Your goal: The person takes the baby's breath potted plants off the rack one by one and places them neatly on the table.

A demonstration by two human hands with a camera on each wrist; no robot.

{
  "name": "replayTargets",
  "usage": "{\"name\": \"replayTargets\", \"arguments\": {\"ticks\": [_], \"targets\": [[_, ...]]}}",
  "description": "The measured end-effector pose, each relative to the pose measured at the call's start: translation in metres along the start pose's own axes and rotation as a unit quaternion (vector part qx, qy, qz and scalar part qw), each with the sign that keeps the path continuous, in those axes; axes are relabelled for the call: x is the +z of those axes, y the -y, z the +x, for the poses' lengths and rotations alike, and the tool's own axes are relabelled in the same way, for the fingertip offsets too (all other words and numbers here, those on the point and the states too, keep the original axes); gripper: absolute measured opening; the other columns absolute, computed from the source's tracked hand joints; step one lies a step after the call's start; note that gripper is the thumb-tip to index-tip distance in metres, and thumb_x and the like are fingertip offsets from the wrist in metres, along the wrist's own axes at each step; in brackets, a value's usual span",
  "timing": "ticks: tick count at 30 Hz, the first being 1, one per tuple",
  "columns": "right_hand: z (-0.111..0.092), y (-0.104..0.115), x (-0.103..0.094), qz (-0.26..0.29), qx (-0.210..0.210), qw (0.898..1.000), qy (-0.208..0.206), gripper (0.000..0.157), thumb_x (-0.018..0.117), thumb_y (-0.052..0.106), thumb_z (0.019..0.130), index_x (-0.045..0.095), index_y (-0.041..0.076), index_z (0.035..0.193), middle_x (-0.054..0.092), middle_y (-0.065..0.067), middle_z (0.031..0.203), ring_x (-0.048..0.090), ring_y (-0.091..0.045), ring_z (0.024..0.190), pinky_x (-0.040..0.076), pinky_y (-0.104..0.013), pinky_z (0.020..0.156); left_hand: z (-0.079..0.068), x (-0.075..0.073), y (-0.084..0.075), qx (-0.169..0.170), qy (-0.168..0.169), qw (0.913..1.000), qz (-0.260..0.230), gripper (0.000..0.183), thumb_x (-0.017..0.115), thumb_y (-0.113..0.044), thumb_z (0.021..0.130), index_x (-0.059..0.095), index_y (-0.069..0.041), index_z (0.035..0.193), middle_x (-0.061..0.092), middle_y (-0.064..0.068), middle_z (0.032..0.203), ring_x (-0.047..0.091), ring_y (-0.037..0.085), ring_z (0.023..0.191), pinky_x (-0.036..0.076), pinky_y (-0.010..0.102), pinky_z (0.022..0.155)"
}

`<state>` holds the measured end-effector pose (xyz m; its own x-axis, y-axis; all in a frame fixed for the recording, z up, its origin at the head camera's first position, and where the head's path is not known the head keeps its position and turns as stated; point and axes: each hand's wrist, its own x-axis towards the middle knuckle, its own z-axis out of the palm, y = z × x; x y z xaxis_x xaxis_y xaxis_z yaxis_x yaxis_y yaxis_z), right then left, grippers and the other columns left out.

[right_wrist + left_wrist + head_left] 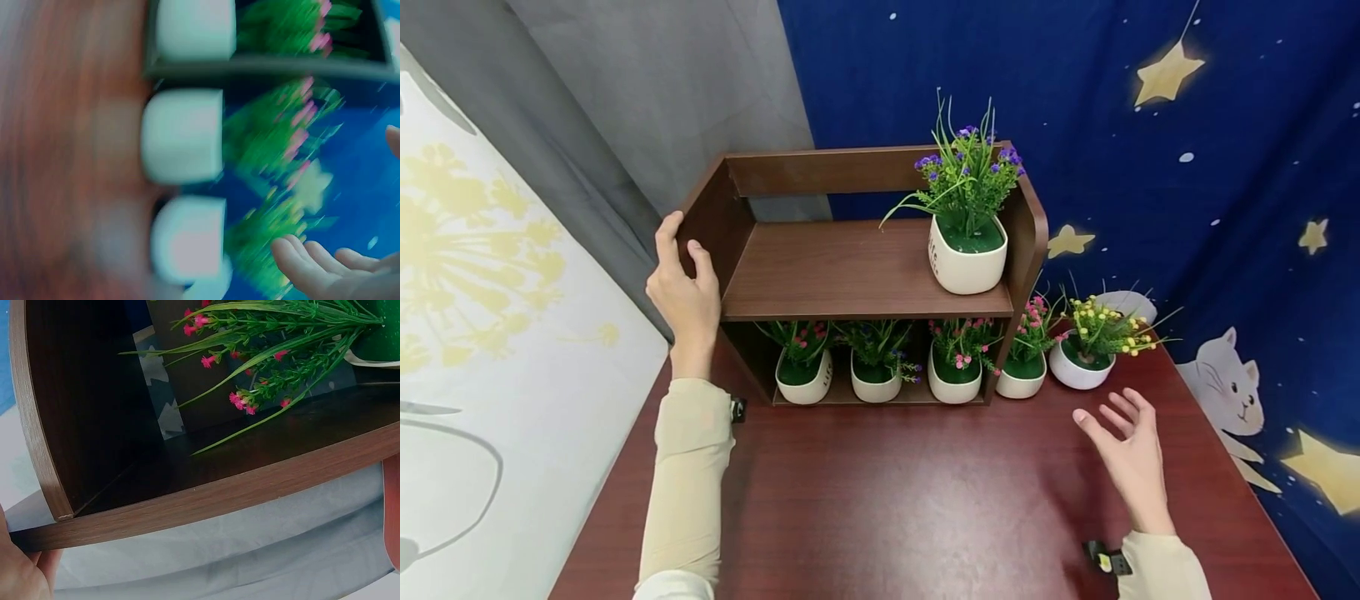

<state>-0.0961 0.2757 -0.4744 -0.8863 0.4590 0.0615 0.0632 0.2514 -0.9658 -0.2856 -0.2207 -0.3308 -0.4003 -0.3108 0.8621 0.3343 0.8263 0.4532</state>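
Observation:
My left hand (685, 292) grips the left side panel of a dark brown two-tier shelf (835, 267), thumb on the inner side. In the left wrist view, fingers (49, 565) show behind the panel's edge. My right hand (1127, 458) is held in the air over the table's right side, fingers spread and holding nothing. It is nearest to a white pot of yellow flowers (1081, 367), which stands beside a white pot of pink flowers (1022, 379), right of the shelf. A white pot of purple flowers (968, 262) sits at the right end of the upper tier.
Along the lower tier stand a pink-flowered pot (805, 379), a blue-flowered pot (876, 382) and another pink-flowered pot (955, 379). The shelf is on a reddish-brown table (895, 492). A grey curtain and a blue starry curtain (1150, 183) hang behind; a white panel (497, 292) borders the left.

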Motion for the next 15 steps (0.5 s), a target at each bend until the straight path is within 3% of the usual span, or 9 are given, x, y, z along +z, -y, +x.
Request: {"name": "replayTargets", "arguments": {"ticks": [2,4,6,7,9,11,14,15], "targets": [[-0.013,0.018,0.008,0.054,-0.028,0.998,-0.013,0.074,0.071,0.012,0.081,0.028,0.009,0.142,0.041,-0.014,0.135,0.048,-0.022,0.119,0.043,-0.017,0.083,0.0,0.0,0.0,0.0,0.0,1.0,0.0,0.035,0.044,-0.023,0.096,0.055,-0.02,0.129,0.056,0.016,0.071,0.022,0.019,0.045,0.019,0.028,0.049],[-0.023,0.03,0.019,0.131,-0.073,0.988,-0.024,0.071,0.071,-0.001,0.078,0.034,0.007,0.138,0.045,-0.013,0.131,0.05,-0.02,0.115,0.043,-0.016,0.082,0.0,-0.001,-0.001,-0.001,-0.001,1.0,0.0,0.035,0.044,-0.022,0.095,0.055,-0.02,0.129,0.054,0.015,0.069,0.022,0.019,0.044,0.019,0.028,0.048],[-0.031,0.043,0.031,0.202,-0.133,0.97,-0.021,0.069,0.068,-0.012,0.075,0.037,0.003,0.135,0.047,-0.014,0.128,0.052,-0.019,0.113,0.044,-0.018,0.084,0.0,-0.001,-0.001,-0.002,-0.002,1.0,0.001,0.035,0.044,-0.022,0.095,0.055,-0.021,0.129,0.052,0.015,0.066,0.021,0.018,0.044,0.019,0.028,0.048],[-0.036,0.054,0.037,0.21,-0.148,0.966,-0.015,0.07,0.067,-0.014,0.074,0.036,0.001,0.135,0.046,-0.016,0.129,0.051,-0.022,0.115,0.043,-0.021,0.087,0.001,-0.001,-0.001,-0.003,-0.002,1.0,0.002,0.035,0.044,-0.022,0.095,0.055,-0.021,0.129,0.051,0.015,0.065,0.021,0.018,0.044,0.019,0.028,0.048],[-0.042,0.068,0.051,0.258,-0.206,0.944,0.005,0.071,0.063,-0.022,0.072,0.035,-0.004,0.135,0.044,-0.021,0.13,0.048,-0.028,0.117,0.042,-0.027,0.091,0.001,-0.002,-0.002,-0.004,-0.002,1.0,0.002,0.035,0.044,-0.022,0.095,0.055,-0.021,0.129,0.05,0.015,0.063,0.021,0.018,0.044,0.019,0.028,0.048],[-0.046,0.085,0.064,0.275,-0.249,0.928,0.025,0.073,0.062,-0.025,0.07,0.033,-0.008,0.135,0.041,-0.025,0.133,0.045,-0.032,0.12,0.04,-0.03,0.094,0.0,-0.002,-0.002,-0.006,-0.001,1.0,0.002,0.035,0.044,-0.023,0.095,0.055,-0.021,0.129,0.049,0.015,0.062,0.021,0.019,0.044,0.019,0.028,0.048],[-0.051,0.113,0.081,0.253,-0.283,0.924,0.034,0.076,0.064,-0.024,0.067,0.032,-0.009,0.135,0.039,-0.026,0.135,0.04,-0.04,0.122,0.038,-0.033,0.096,0.0,-0.003,-0.003,-0.007,0.004,1.0,0.0,0.035,0.044,-0.022,0.095,0.054,-0.02,0.129,0.049,0.015,0.063,0.022,0.021,0.044,0.019,0.028,0.048],[-0.052,0.122,0.085,0.238,-0.288,0.927,0.032,0.078,0.066,-0.022,0.067,0.032,-0.009,0.135,0.039,-0.024,0.136,0.039,-0.041,0.123,0.038,-0.034,0.096,-0.001,-0.003,-0.003,-0.007,0.006,1.0,-0.001,0.036,0.044,-0.022,0.096,0.054,-0.02,0.129,0.049,0.015,0.063,0.022,0.021,0.044,0.019,0.028,0.048]]}}
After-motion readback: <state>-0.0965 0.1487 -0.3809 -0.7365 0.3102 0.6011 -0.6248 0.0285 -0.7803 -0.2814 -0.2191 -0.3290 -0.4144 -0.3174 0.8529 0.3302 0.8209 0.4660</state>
